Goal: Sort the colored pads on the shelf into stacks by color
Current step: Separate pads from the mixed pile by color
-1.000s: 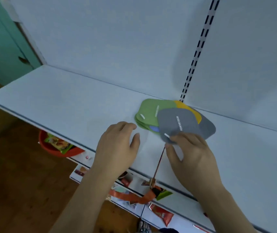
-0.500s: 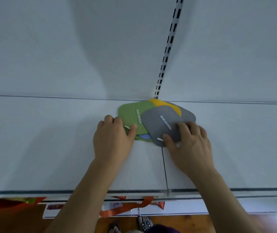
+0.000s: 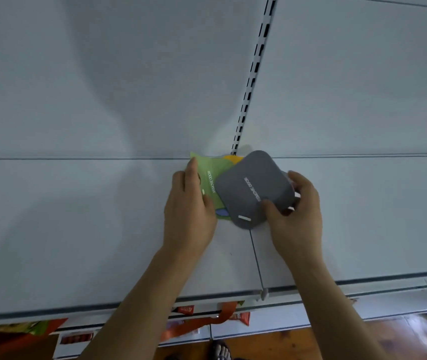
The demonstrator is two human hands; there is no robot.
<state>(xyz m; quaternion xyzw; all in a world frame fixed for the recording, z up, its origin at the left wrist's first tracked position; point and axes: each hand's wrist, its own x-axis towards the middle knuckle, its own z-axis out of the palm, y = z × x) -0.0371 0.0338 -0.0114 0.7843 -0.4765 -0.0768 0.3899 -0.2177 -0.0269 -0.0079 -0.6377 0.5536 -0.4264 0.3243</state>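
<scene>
surface: white shelf (image 3: 77, 216) | on it: overlapping pile of pads by the back panel | visible: green pad (image 3: 211, 181), yellow pad (image 3: 231, 159), blue pad (image 3: 221, 212) | seam: near the pile

Soft, even, cool light fills the frame, with no glare. A broad faint shadow spreads over the back panel (image 3: 129, 74) at upper left and centre. Wide-angle distortion bends the shelf (image 3: 77, 229) edge at the bottom. The lower right corner is motion-blurred.
</scene>
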